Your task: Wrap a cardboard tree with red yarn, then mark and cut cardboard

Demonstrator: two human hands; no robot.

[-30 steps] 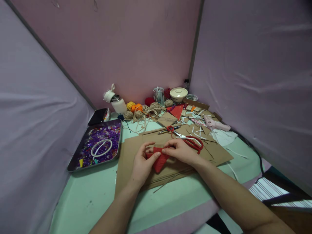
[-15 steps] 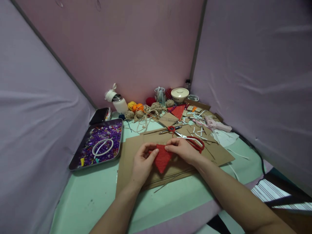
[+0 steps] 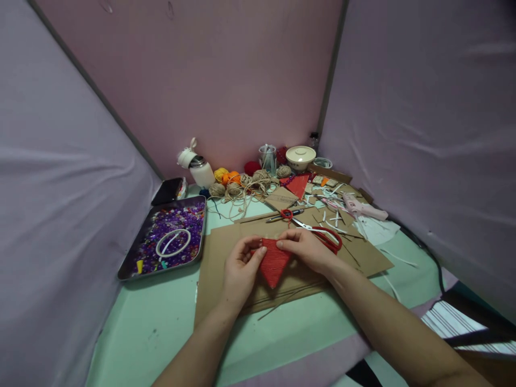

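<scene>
Between my two hands is a red triangle wrapped in yarn (image 3: 274,266), its point turned down toward me. My left hand (image 3: 243,269) pinches its upper left corner between thumb and fingers. With thumb and forefinger, my right hand (image 3: 304,247) grips the top edge on the right. Below the triangle lie stacked cardboard sheets (image 3: 220,252). Red-handled scissors (image 3: 328,237) rest just beyond my right hand, partly hidden by it. A pen (image 3: 278,217) and a small loop of red yarn (image 3: 287,214) lie above the hands.
At left stands a metal tray (image 3: 163,274) of purple beads with a white ring (image 3: 173,243). Yarn balls (image 3: 231,179), an open white bottle (image 3: 201,172), a lidded bowl (image 3: 300,157) and a second red triangle (image 3: 298,185) sit behind. A pink glue gun (image 3: 365,207) lies right among cardboard scraps.
The whole view has shifted slightly. The triangle is tilted a little, showing its wound face more fully; both hands keep their hold on it.
</scene>
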